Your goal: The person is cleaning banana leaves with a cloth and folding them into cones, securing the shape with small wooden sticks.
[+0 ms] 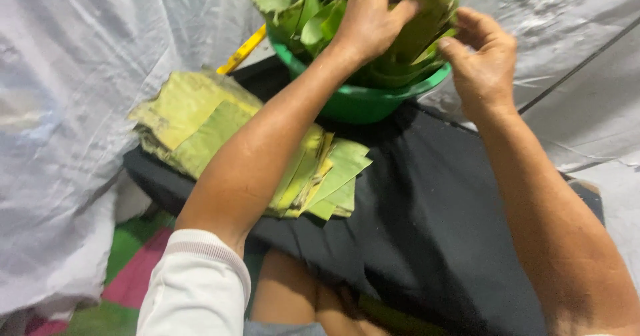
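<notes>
A: Where are the two hands?

B: Both are up at twelve o'clock, at the green basin (360,103). The left hand (370,19) lies palm-down on the heap of green leaves (313,16) in the basin, fingers spread and curled over the leaf pieces, pressing on them. Whether it has actually closed round one I cannot tell, since the fingertips sink among the leaves.

A: And the other?

B: The right hand (483,59) sits at about one o'clock, at the basin's rim. Its fingers are bent and partly open, tips touching the leaf edges there; the thumb points toward the basin. A firm hold is not visible.

A: What is the basin resting on?

B: A black cloth (427,203) that runs from the centre down to five o'clock, across the person's lap.

A: Anything beside it?

B: At nine o'clock from the centre, a stack of cut leaf sheets (193,119), yellowish green, lies on the cloth, passing under the left forearm. A yellow stick (243,49) shows at eleven o'clock, just beside the basin. White sheeting (73,109) hangs on both sides.
</notes>
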